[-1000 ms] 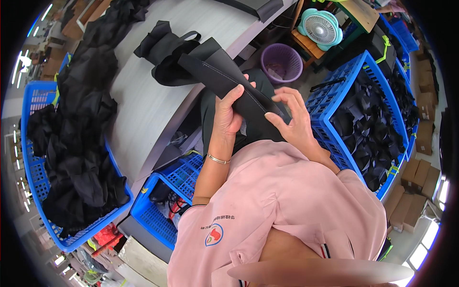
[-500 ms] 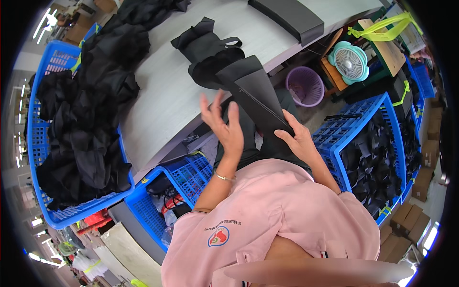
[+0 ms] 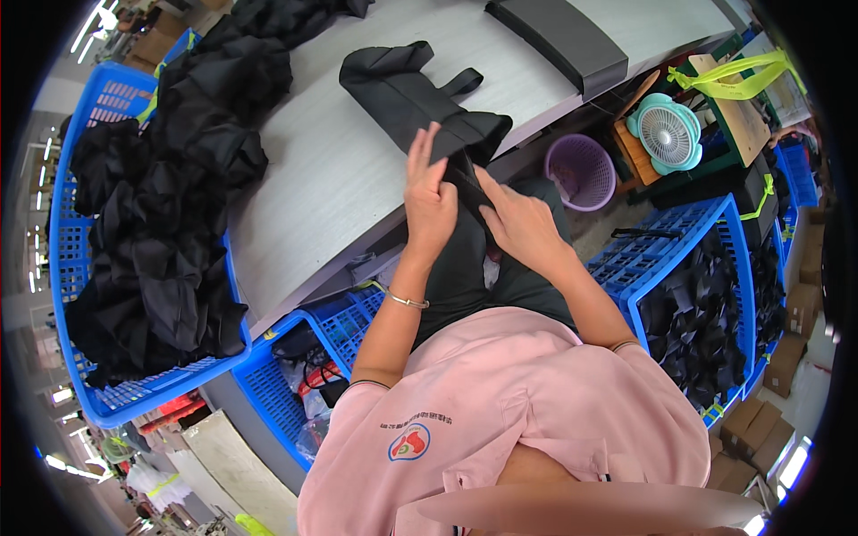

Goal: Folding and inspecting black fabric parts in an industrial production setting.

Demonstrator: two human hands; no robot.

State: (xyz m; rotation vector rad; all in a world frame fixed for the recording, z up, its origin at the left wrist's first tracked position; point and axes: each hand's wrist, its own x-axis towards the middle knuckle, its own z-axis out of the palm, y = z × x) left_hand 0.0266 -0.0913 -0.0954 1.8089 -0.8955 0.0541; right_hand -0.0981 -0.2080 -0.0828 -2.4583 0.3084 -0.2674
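Note:
A black fabric bag [image 3: 407, 98] with a loop strap [image 3: 463, 82] lies across the table edge, its opening toward me. My left hand [image 3: 431, 201] is at the near edge of that opening, thumb and a bent finger closed on the cloth, other fingers stretched up. My right hand [image 3: 525, 228] grips a stiff black panel [image 3: 466, 183] that runs into the opening; its far part is hidden inside the bag. The panel's lower end shows between my hands, above my lap.
A stack of black panels [image 3: 572, 45] lies at the table's [image 3: 308, 179] far right. Blue baskets with black fabric stand left [image 3: 152, 406] and right [image 3: 635, 259]. A purple bin [image 3: 581, 201] and a turquoise fan [image 3: 666, 134] are beyond my right hand. Another blue basket [image 3: 277, 393] sits below the table.
The black panel, in full view before, has gone mostly into the bag. My left hand has moved from free air to the bag's opening. My right hand has moved up and left.

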